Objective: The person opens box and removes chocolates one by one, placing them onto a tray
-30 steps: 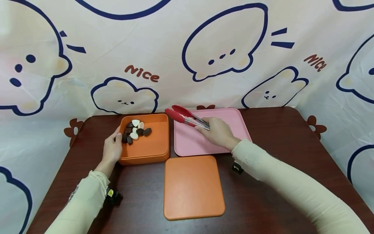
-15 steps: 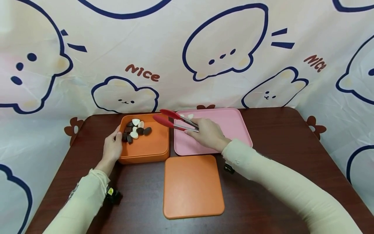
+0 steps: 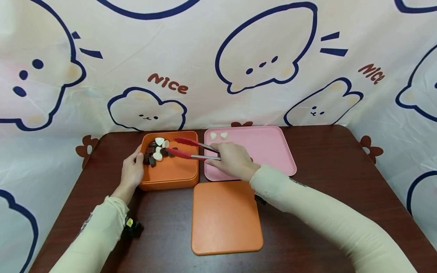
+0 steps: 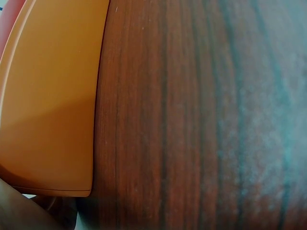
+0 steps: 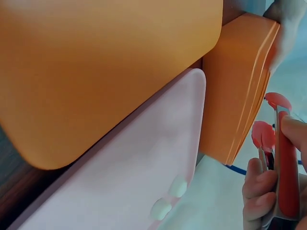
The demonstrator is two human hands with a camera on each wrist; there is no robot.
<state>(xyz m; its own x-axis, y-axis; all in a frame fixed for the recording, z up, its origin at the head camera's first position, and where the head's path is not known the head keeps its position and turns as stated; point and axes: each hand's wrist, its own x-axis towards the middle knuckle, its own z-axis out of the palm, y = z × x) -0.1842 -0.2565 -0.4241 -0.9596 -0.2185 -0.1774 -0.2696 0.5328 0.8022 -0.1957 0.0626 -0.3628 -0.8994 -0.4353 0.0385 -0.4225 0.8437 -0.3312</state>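
And the tongs have been swung leftward, off the pink tray and over the orange box, with two white pieces now uncovered at the tray's far left corner! They are held firmly in the right hand, the red tips spread with nothing seen clamped between them, while the box's left wall is gripped by the left hand. The mixed dark and white chunks are crowded along the box's left side, so one is best singled out at the edge of the cluster, the tips lowered astride it and squeezed gently; smooth pieces could well be shot loose by a hard pinch. The box should be kept braced meanwhile. From the right wrist, what is hidden overhead is revealed: the thumb is laid along the red grip, fingers curled opposite. The box's contents, though, are shown only by the head view; from the left wrist, mostly orange surface and wood grain are seen.
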